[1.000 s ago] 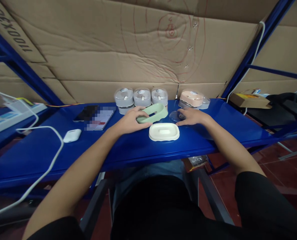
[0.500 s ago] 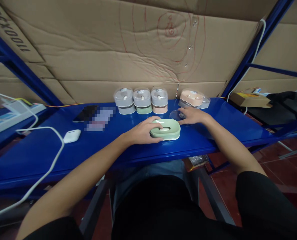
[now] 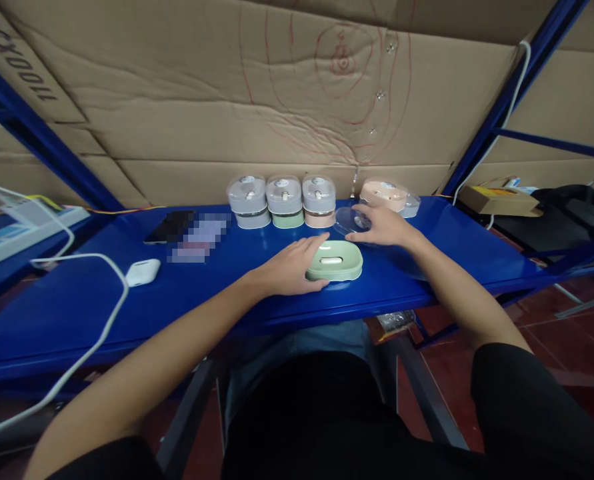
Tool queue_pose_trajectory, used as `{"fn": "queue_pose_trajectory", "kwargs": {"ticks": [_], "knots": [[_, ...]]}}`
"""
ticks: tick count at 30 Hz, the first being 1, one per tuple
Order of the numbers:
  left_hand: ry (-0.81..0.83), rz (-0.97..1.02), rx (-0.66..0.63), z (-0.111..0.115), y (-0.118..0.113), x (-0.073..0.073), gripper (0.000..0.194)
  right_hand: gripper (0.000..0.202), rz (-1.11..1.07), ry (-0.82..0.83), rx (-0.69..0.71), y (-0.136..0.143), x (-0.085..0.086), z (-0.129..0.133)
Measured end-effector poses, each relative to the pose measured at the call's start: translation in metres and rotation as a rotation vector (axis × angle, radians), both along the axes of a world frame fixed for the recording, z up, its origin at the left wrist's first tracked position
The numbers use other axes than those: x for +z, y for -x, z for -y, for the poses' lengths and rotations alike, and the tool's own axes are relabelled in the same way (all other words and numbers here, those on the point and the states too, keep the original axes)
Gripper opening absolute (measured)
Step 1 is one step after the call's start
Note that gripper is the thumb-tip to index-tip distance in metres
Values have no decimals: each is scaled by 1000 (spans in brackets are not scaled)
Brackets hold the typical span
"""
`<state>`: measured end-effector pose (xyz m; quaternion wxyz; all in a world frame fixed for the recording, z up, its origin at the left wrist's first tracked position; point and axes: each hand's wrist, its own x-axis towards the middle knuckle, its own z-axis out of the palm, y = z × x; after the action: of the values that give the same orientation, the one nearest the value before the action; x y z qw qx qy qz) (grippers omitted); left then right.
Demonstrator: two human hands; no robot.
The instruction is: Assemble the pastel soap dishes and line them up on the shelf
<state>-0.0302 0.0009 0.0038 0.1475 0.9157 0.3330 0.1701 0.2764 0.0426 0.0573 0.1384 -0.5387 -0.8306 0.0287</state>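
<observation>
A light green oval box, like a soap dish, lies on the blue table with its top uncovered. A pale slot-shaped piece shows in its middle. My left hand is around its left end, thumb at the front and fingers along the back. Just behind the box, my right hand grips a clear oval lid by its right side, between thumb and fingers. The lid is tilted above the table. Beyond that hand sits a peach box under a clear cover, partly hidden.
Several lidded boxes stand in three stacks, one of them grey, along the cardboard wall. To the left are a dark phone, a white earbud case and a white cable. A blue post rises at right.
My right hand has lifted the clear lid slightly and moved it left. My left fingers have come off the box's top to its left end, and the box has shifted slightly right.
</observation>
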Motion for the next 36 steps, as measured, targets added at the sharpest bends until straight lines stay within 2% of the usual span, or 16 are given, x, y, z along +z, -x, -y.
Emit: {"fn": "queue_pose_trajectory", "kwargs": {"ticks": [3,7,13,17,24,30,33,36], "knots": [[141,144,43,-9,1,-8,134,97,-168,-65,152,9,2,9],[241,299,73,-21,0,-18,152,97,-180,-40,410,26,-7,19],[341,384,69,-25,1,-18,160,101,-175,15,513,40,-33,16],[337,391,84,-25,2,-17,155,99,-191,3,534,40,-35,16],[253,405,60,-25,3,-14,115,100,-131,19,504,41,-31,21],[232,411,30,-26,6,-12,104,104,-37,-47,458,43,-32,26],[275,432,35,-27,8,-11,99,87,-23,-82,449,46,-30,28],[314,421,61,-28,9,-9,100,72,-125,-200,405,41,-22,21]]}}
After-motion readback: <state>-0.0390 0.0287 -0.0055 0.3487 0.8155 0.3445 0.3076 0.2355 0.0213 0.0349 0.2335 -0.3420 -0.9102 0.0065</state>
